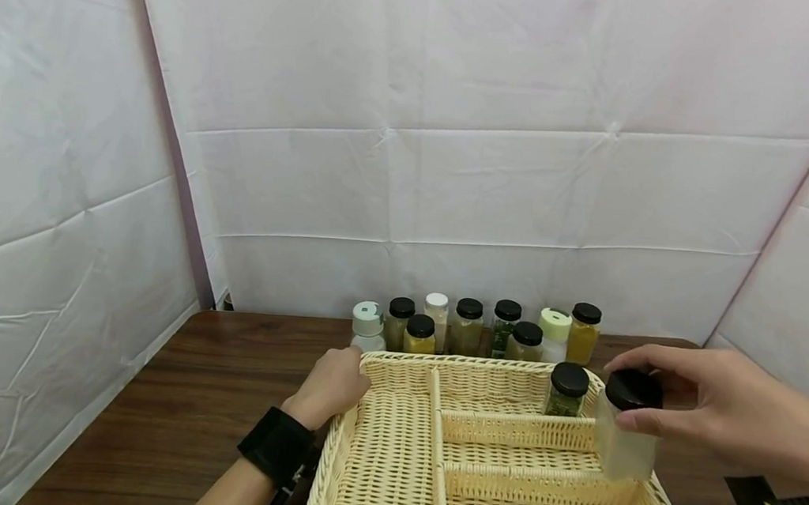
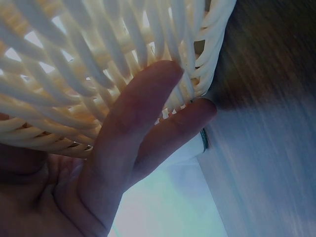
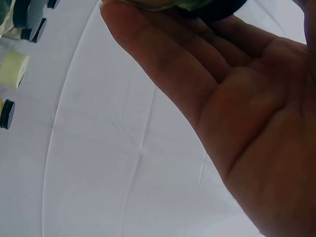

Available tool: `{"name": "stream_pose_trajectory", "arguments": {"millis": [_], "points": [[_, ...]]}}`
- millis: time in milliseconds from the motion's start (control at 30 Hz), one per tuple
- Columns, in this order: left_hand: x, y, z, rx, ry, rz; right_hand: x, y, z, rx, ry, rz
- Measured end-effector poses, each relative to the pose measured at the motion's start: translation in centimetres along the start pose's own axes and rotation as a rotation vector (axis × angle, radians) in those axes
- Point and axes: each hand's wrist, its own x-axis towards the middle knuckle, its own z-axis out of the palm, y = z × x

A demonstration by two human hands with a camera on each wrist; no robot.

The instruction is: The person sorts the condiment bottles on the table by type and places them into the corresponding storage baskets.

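The right hand (image 1: 713, 408) pinches a pale jar (image 1: 624, 432) by its black lid (image 1: 633, 389), thumb in front and fingers curled over the top, so the body hangs free below the grip. The jar sits tilted just above the right rim of the basket (image 1: 395, 367), over the right-hand compartments; whether its base touches the wicker cannot be told. Held by the lid this way, the jar can be lowered upright between the dividers without the fingers fouling the walls.

The left hand (image 1: 328, 389) rests against the basket's far left corner, fingers (image 2: 133, 128) straight and pressed flat to the weave in the left wrist view, gripping nothing. That contact seems meant to brace the light basket so it does not slide on the tabletop (image 1: 223, 381).

One dark-lidded jar of green contents (image 1: 568, 391) already stands upright in the back right compartment, just beside the held jar. The long left compartment and the two nearer right ones hold nothing visible.

A row of jars (image 1: 473, 327) stands behind the basket against the white backdrop, close together and within reach of either hand.
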Motion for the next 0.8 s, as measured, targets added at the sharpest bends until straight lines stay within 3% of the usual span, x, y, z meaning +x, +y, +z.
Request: {"name": "stream_pose_trajectory", "arguments": {"millis": [100,300,533,800], "points": [[0.07,-0.04,0.02,0.004,-0.001,-0.005,-0.08,0.33,-0.08,0.035,-0.057,-0.066],[0.08,-0.11,0.07,0.009,-0.002,-0.01,-0.22,0.85,-0.28,0.209,-0.192,-0.159],[0.1,-0.13,0.06,0.005,0.008,0.012,-0.42,0.74,-0.4,0.38,-0.322,-0.107],[0.12,-0.25,0.17,-0.008,0.005,0.005,-0.37,0.63,-0.48,0.38,-0.429,-0.042]]}}
